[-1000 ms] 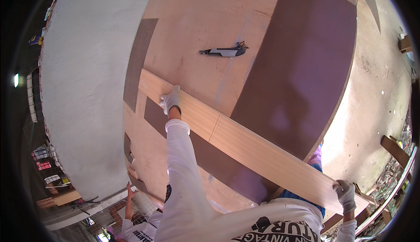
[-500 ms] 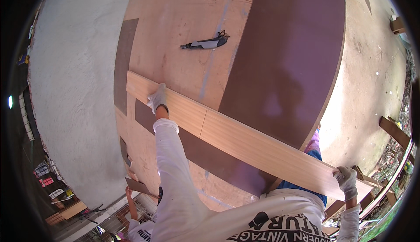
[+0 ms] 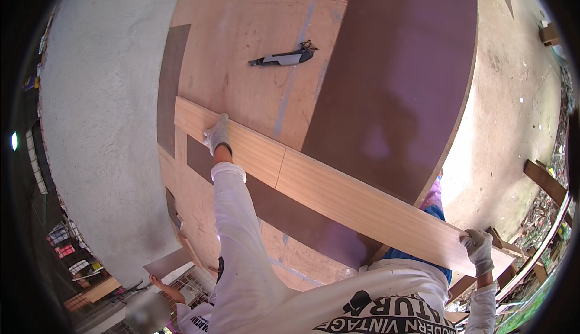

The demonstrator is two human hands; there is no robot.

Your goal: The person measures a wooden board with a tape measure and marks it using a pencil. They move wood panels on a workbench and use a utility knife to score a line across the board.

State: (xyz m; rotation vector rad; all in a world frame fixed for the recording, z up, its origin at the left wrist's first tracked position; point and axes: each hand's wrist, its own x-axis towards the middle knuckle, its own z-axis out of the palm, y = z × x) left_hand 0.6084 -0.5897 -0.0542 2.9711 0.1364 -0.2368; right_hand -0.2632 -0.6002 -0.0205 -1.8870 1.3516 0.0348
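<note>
A long light wooden plank (image 3: 344, 192), crossed by a thin dark line near its middle, slants over the table from the left down to the right. My left hand (image 3: 217, 134), in a pale glove, grips it toward its far left end, fingers at the far edge. At the near right end my right hand (image 3: 478, 250), also gloved, is closed round the plank beside my body. Beneath the plank runs a dark brown strip (image 3: 302, 216). A grey and black handheld tool (image 3: 284, 58) lies on the plywood tabletop (image 3: 248, 8) beyond my left hand.
A wide dark brown sheet (image 3: 399, 62) covers the table's right side. A smaller brown piece (image 3: 173, 92) lies at its left edge. The pale wall (image 3: 109, 122) stands left. At lower left, another person's hand (image 3: 157, 281) holds a brown panel (image 3: 167, 263). Timber pieces (image 3: 547, 183) lie right.
The other person at lower left has moved further into view, and the brown panel in their hand has shifted left. My hands and the plank have hardly moved.
</note>
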